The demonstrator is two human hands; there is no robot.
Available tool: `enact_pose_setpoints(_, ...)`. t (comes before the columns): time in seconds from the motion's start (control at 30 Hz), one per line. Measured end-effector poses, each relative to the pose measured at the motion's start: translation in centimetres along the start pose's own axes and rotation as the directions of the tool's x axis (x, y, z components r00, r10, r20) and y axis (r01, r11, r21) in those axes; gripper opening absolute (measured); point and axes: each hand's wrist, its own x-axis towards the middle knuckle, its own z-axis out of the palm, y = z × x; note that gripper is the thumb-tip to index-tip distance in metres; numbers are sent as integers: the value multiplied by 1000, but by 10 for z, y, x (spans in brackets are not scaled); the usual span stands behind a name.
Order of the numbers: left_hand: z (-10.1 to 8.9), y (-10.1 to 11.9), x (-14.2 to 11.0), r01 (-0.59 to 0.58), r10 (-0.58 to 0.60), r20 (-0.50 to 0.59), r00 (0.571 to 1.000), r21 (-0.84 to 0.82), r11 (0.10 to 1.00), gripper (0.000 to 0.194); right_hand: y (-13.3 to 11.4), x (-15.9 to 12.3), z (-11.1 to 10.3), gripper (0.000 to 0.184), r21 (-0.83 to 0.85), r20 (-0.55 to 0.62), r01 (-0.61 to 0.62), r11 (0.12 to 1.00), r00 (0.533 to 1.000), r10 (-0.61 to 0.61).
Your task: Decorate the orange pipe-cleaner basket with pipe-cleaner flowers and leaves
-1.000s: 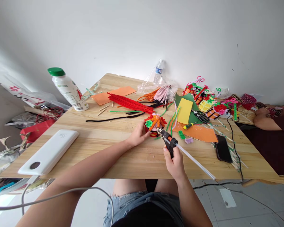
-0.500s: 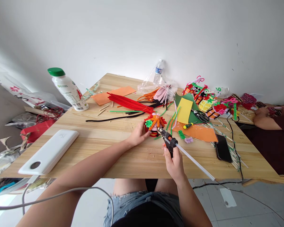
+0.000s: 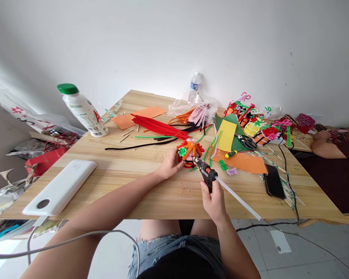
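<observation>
Held fuzzy craft [image 3: 190, 153] snug by its left side w/ L hand [image 3: 168, 166], down on wood tbl [image 3: 145, 197], just by the near end of red stems [image 3: 159, 126]. Held glue gun [image 3: 208, 173] in a closed R hand [image 3: 214, 199], aiming its tip [image 3: 195, 159] at the front of the craft. Couldn't tell if touching w/ the tip or just v. near.

To do it well, prob. needed to hold the craft dead still, bring the tip close to the spot & squeeze slow, for just a wee dot. Also had to mind the L fingers, b/c of being so near a likely hot end. Prob. best to pull off w/ a small twist too, so as to leave no strings.

Reached in w/ L arm [image 3: 116, 201] on a slant from low left, putting thumb on the near side & other fingers round the back, part hid. Came up from below w/ R arm [image 3: 235, 248], wrapping the handle w/ thumb on its left. Couldn't see the trigger finger. Had clear stick [image 3: 238, 198] poking out the back, & green curl [image 3: 222, 165] + purple curl [image 3: 232, 171] just right of the gun.
</observation>
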Motion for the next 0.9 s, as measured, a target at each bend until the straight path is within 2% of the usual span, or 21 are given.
enact_pose_setpoints(0.3, 1, -5, 0, -3, 3, 1, 1000, 57, 998, 60, -2, 0, -1, 34, -32, -5, 46, 998, 999, -46)
enact_pose_setpoints(0.9, 0, -1, 0, -16, 16, 9, 1000, 72, 997, 54, -1, 1, 0, 30, -20, 10, 51, 998, 999, -51)
